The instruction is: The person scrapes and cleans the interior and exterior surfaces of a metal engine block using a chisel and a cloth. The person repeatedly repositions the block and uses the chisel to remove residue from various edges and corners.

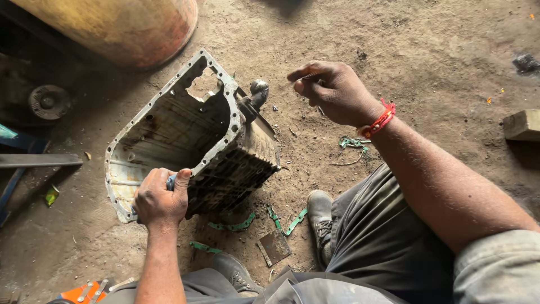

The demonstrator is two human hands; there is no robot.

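Near, bottom of frame: our knees and shoes (319,217), with green gasket scraps (233,226) and a flat metal scraper blade (274,247) on the dirt between them. Left hand (160,198) is clenched on the lower rim of the oil pan (191,135), which sits tilted, open side up, centre-left. We should keep that grip firm and the flange steady, since the bolt-hole rim is thin and sharp. Right hand (332,90) hovers upper centre, fingers pinched; whether it holds anything we cannot tell. Open dirt lies to the right; the orange cylinder (121,25) crowds the upper left.
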